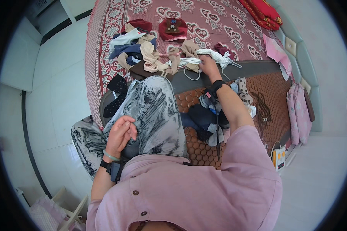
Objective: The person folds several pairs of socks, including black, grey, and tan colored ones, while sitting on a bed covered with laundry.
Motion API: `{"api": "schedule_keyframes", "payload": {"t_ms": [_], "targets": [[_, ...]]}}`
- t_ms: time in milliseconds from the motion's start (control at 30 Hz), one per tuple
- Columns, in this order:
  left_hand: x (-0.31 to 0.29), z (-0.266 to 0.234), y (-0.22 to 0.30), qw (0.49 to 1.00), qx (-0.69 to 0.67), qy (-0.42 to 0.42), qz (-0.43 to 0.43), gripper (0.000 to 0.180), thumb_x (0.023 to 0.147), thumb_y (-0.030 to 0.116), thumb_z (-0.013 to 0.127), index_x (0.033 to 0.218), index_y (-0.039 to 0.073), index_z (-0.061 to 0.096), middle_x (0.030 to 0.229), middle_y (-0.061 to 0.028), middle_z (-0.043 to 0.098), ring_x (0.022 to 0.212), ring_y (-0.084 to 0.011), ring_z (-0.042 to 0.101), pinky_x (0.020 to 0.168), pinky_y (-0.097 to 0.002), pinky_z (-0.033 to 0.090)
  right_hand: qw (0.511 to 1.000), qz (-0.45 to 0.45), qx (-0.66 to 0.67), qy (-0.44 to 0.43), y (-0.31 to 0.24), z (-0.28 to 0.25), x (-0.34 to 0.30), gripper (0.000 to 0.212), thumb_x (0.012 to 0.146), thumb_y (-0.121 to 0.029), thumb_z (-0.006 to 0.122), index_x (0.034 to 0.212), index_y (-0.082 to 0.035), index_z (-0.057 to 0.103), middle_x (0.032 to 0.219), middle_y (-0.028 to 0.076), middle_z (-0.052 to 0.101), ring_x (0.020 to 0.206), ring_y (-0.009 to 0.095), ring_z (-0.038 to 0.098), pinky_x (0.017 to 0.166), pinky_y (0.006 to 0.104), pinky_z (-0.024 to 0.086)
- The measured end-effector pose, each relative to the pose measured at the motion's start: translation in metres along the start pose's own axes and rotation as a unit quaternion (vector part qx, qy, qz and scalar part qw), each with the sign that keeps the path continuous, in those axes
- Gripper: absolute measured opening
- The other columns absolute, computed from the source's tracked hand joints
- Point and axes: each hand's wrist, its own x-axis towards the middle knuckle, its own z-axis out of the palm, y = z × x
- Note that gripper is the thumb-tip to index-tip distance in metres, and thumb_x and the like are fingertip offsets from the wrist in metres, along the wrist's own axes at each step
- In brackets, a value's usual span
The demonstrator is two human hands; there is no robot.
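Observation:
My right hand (208, 67) reaches forward, its fingers closed on a white cloth with thin loops (189, 61), perhaps a face mask. Beside it, to the right, lies more white fabric with thin cords (216, 56). Beige socks (174, 57) stretch to the left of the hand. My left hand (122, 131) hovers near my thigh, palm turned up, its fingers loosely bent and apart, with nothing in them. Farther left, a heap of socks and small clothes (129, 49) in white, blue, beige and dark red sits on the bed. A black dotted cloth (116, 94) lies by my knee.
A dark red cap with a bear patch (173, 29) rests on the heart-patterned bedspread (235, 27). On the brown honeycomb mat (196, 148) at my right lie dark socks (199, 117), a spotted sock (243, 90) and a brown cord (263, 107). A white controller (279, 158) stands at the mat's edge.

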Motion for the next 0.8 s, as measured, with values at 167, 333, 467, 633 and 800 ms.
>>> {"api": "schedule_keyframes", "payload": {"t_ms": [167,333,467,633,800], "targets": [[-0.002,-0.006,-0.006,1.0,0.003,0.002,0.008,0.018,0.102,0.013,0.046,0.112,0.0,0.054,0.08,-0.0122,0.065,0.063,-0.0178,0.062,0.061,-0.0268,0.051,0.861,0.188,0.469,-0.057,-0.063,-0.074,0.011,0.02,0.094,-0.024,0.058,0.092,-0.006,0.066,0.085,0.004,0.069,0.06,0.006,0.049,0.055,0.0226,0.04],[0.001,-0.003,-0.004,1.0,-0.012,-0.017,0.009,0.018,0.102,0.013,0.047,0.112,0.0,0.054,0.081,-0.0123,0.065,0.062,-0.0176,0.062,0.06,-0.0269,0.052,0.74,0.083,0.657,-0.114,-0.113,-0.152,0.005,0.028,0.104,-0.027,0.043,0.113,-0.004,0.056,0.09,0.012,0.069,0.055,0.009,0.044,0.054,0.0237,0.038],[-0.002,-0.004,-0.005,1.0,-0.001,-0.017,0.018,0.018,0.102,0.013,0.047,0.112,0.0,0.054,0.081,-0.0121,0.065,0.064,-0.0173,0.062,0.062,-0.0266,0.052,0.678,0.045,0.72,-0.139,-0.166,-0.172,-0.006,0.036,0.107,-0.032,0.036,0.12,-0.003,0.053,0.093,0.016,0.068,0.056,0.012,0.05,0.052,0.0242,0.042],[-0.002,0.01,0.006,0.998,0.052,-0.011,0.041,0.022,0.102,0.018,0.05,0.114,0.0,0.055,0.087,-0.0093,0.064,0.072,-0.014,0.062,0.069,-0.0253,0.052,0.627,0.037,0.75,-0.207,-0.218,-0.178,-0.022,0.05,0.107,-0.042,0.028,0.13,-0.004,0.049,0.099,0.017,0.068,0.068,0.017,0.063,0.061,0.0254,0.053],[-0.002,0.062,0.043,0.99,0.103,-0.071,0.066,0.029,0.102,0.023,0.052,0.121,0.001,0.056,0.1,-0.0063,0.063,0.088,-0.0117,0.062,0.075,-0.0246,0.051,0.624,0.019,0.732,-0.274,-0.269,-0.17,-0.049,0.046,0.107,-0.034,0.033,0.132,0.002,0.049,0.115,0.02,0.065,0.09,0.023,0.069,0.066,0.0276,0.056]]}}
